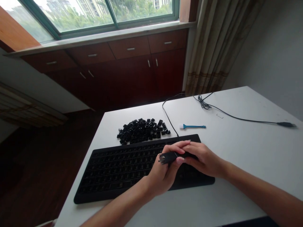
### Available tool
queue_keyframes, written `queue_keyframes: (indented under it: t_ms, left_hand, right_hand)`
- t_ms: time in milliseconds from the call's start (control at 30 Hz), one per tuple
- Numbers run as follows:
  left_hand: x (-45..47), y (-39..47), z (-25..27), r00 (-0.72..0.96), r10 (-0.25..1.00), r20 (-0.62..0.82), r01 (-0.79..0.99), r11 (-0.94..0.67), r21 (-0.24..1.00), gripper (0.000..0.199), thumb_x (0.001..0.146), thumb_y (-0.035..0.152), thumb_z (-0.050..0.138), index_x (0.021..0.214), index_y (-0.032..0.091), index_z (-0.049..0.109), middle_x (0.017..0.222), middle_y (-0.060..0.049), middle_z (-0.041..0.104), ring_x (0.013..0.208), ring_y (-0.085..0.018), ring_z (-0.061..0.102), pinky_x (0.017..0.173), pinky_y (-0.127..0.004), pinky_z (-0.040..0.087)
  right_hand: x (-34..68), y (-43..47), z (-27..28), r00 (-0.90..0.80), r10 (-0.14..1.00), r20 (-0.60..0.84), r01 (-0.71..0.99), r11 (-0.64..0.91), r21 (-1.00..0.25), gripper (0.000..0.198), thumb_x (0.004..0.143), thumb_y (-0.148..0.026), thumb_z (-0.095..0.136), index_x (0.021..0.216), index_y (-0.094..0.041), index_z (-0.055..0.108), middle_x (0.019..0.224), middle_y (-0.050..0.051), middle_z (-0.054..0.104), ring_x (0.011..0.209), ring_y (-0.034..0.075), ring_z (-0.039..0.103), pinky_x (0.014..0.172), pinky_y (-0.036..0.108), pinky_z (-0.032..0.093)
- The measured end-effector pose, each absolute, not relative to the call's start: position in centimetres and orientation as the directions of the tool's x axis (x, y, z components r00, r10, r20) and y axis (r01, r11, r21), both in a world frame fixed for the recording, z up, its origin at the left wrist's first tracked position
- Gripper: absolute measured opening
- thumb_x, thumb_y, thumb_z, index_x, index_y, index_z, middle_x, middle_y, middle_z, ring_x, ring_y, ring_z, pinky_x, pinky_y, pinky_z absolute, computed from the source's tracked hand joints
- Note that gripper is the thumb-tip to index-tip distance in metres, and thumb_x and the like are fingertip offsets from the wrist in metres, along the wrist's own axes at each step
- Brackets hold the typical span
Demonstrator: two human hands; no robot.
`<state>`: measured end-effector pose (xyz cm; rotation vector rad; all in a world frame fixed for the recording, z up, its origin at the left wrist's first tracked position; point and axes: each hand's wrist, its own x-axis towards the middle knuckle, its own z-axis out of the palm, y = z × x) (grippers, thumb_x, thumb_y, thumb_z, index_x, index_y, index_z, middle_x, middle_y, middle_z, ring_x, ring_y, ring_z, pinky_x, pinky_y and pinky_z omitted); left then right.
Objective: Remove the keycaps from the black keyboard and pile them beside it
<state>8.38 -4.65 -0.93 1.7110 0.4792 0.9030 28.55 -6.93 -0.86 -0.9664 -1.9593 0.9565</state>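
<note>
Both hands meet over the right part of a black keyboard whose keycaps are off, so the rows of switches show. My left hand is wrapped round a slim black tool with a pronged end that points left. The tool's exact kind is unclear. My right hand closes over its other end, hiding most of it, and the fingers of the two hands touch. Behind the keyboard lies a heap of loose black keycaps.
A blue brush with white bristles lies behind the keyboard on the white table. Nearby are a thin bent wire and a bundled black cable ending in a plug. Cabinets stand beyond the table.
</note>
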Motion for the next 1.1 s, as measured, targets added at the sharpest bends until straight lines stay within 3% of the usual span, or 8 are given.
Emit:
queue_keyframes:
  t_ms: [500,633,800,1100]
  left_hand:
    - [8.4,-4.6,-0.9,0.610,0.703,0.365,-0.139,-0.359,0.923,0.014,0.105,0.024,0.045,0.118,0.021,0.049,0.148,-0.016,0.052,0.137,-0.026,0.053,0.113,-0.049,0.045]
    - [8.4,-4.5,-0.9,0.606,0.715,0.350,-0.141,-0.336,0.931,0.014,0.105,0.022,0.044,0.117,0.022,0.049,0.149,-0.014,0.052,0.138,-0.024,0.051,0.116,-0.048,0.042]
    - [8.3,-4.6,-0.9,0.622,0.714,0.321,-0.103,-0.332,0.938,0.011,0.104,0.023,0.047,0.114,0.022,0.052,0.155,-0.013,0.045,0.141,-0.024,0.048,0.117,-0.046,0.040]
    - [8.3,-4.4,-0.9,0.598,0.758,0.262,-0.044,-0.295,0.954,0.020,0.101,0.024,0.053,0.121,0.022,0.053,0.147,-0.014,0.053,0.131,-0.022,0.057,0.115,-0.043,0.042]
  right_hand:
    - [28.0,-7.5,-1.1,-0.439,0.868,0.231,0.560,0.465,-0.686,0.016,0.102,-0.026,0.047,0.113,-0.017,0.054,0.103,0.016,0.070,0.086,0.028,0.069,0.072,0.042,0.057]
    - [27.9,-7.0,-0.6,-0.430,0.866,0.256,0.464,0.455,-0.760,0.014,0.098,-0.024,0.054,0.111,-0.019,0.058,0.103,0.012,0.071,0.087,0.025,0.069,0.074,0.037,0.056]
    - [26.8,-5.9,-0.3,-0.347,0.922,0.172,0.407,0.313,-0.858,0.012,0.089,-0.030,0.067,0.085,-0.019,0.066,0.076,0.005,0.070,0.063,0.019,0.063,0.057,0.029,0.047]
    - [25.3,-5.0,-1.0,-0.325,0.920,0.218,0.487,0.361,-0.796,0.015,0.077,-0.022,0.060,0.066,-0.021,0.071,0.057,0.002,0.066,0.050,0.017,0.058,0.051,0.028,0.042]
